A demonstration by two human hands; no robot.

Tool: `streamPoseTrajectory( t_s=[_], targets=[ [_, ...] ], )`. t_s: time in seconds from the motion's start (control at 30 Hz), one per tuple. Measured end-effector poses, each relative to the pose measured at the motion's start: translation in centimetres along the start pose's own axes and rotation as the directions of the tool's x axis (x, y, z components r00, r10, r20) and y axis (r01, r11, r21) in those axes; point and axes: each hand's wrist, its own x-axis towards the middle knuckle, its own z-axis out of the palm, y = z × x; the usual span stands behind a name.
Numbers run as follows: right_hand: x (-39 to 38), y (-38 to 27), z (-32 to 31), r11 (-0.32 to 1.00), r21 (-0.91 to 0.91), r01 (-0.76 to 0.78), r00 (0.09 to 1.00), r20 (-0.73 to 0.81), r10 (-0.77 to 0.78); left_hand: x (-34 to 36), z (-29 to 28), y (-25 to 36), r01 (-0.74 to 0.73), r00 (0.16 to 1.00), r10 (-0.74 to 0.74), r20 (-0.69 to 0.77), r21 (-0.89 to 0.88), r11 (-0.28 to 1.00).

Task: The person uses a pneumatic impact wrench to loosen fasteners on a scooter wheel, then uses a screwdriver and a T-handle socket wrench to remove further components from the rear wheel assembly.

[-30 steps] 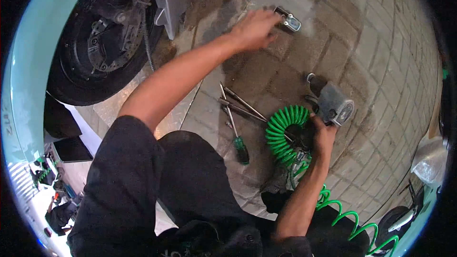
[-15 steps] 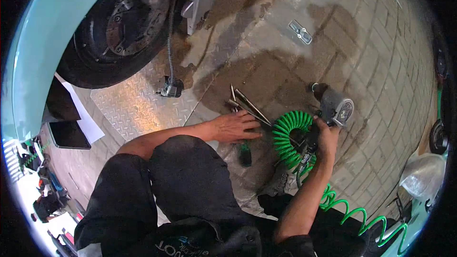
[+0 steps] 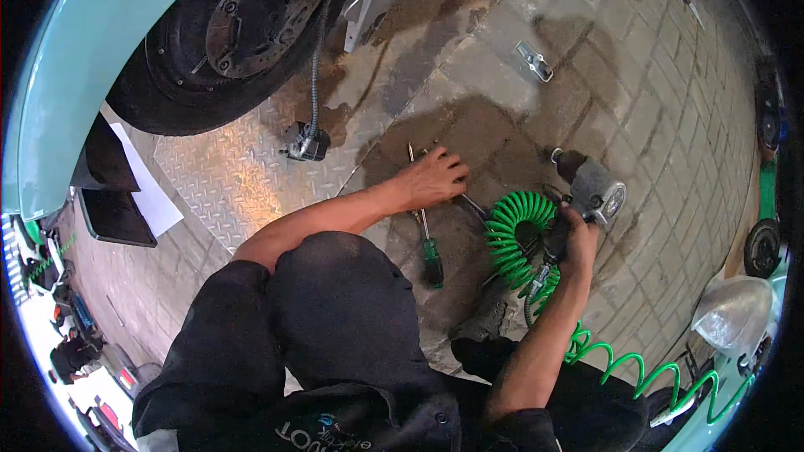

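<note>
My right hand (image 3: 579,238) is closed round the grip of a grey pneumatic impact wrench (image 3: 596,188), held low over the paving. A socket-like metal end (image 3: 557,155) points toward the upper left. Below the grip, a fitting (image 3: 540,280) joins it to a green coiled air hose (image 3: 508,238). My left hand (image 3: 434,180) is curled down over a long metal bar tool (image 3: 475,206), which shows past the fingers; the rest lies under the palm. Beneath the left wrist passes a screwdriver (image 3: 431,264) with a green and black handle.
A wheel hub with exposed brake parts and a tyre (image 3: 188,100) stands upper left, beside a pale green body panel (image 3: 92,59). A cable hangs to a black connector block (image 3: 308,142) on a metal tread plate (image 3: 226,192). A small metal bracket (image 3: 533,61) lies on the wet paving.
My left hand has moved up and right onto the metal tools, its fingers curling from a flat spread. The screwdriver shows more. My right hand stays on the impact wrench; the view has shifted slightly.
</note>
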Motion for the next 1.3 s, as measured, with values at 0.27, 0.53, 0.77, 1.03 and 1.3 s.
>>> streamPoseTrajectory(
  t_s=[0.27,0.53,0.77,1.03,1.3],
  targets=[
    [0.1,-0.3,-0.6,0.994,0.109,-0.019,1.0,0.021,0.016,-0.6,0.4,1.7,0.127,0.986,-0.134,-0.095,-0.077,0.989],
    [-0.5,-1.0,0.2,0.988,0.142,-0.061,0.998,-0.021,0.064,-0.2,-0.2,2.6,0.143,0.974,-0.142,-0.179,-0.009,0.99],
    [1.0,0.5,-1.2,0.994,0.093,-0.06,0.998,0.001,0.06,4.8,-0.5,-2.4,0.365,0.74,-0.301,-0.601,-0.016,0.931],
    [0.4,-0.4,-1.6,0.976,0.181,-0.123,0.992,0.05,0.116,0.2,-0.5,-0.7,0.156,0.986,-0.165,-0.026,-0.21,0.965],
    [2.8,0.9,-3.2,0.995,0.102,-0.006,1.0,-0.022,0.008,5.9,1.9,-1.9,-0.084,0.989,0.061,-0.134,-0.172,0.982]
  ],
)
